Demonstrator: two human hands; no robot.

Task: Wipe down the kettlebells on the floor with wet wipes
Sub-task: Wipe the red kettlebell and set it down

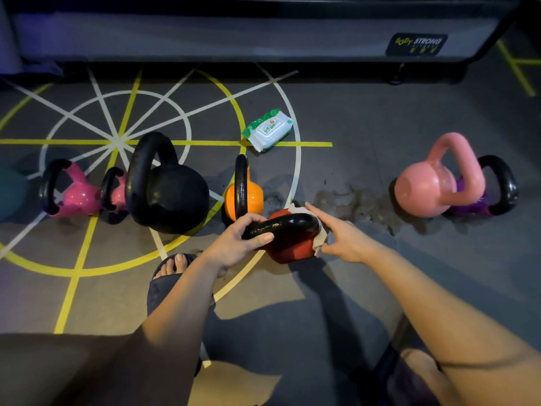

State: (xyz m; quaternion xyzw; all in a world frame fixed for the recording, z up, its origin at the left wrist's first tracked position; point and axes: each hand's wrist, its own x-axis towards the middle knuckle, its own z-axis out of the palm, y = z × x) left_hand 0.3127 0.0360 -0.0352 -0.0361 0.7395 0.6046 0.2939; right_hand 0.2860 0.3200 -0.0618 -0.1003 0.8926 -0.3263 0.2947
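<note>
The left hand (240,244) is gripping the red kettlebell (292,249) by its black handle (281,225) on the floor (380,136) — the right hand (345,237), fingers nearly straight, is pressing a wipe (320,240) against it.

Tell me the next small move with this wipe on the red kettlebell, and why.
Probably slide the wipe leftward along the black handle. Your right hand presses it against the handle's right end, while your left hand grips the other end, steadying the red kettlebell; the bare stretch between is the nearest surface to cover.
</note>
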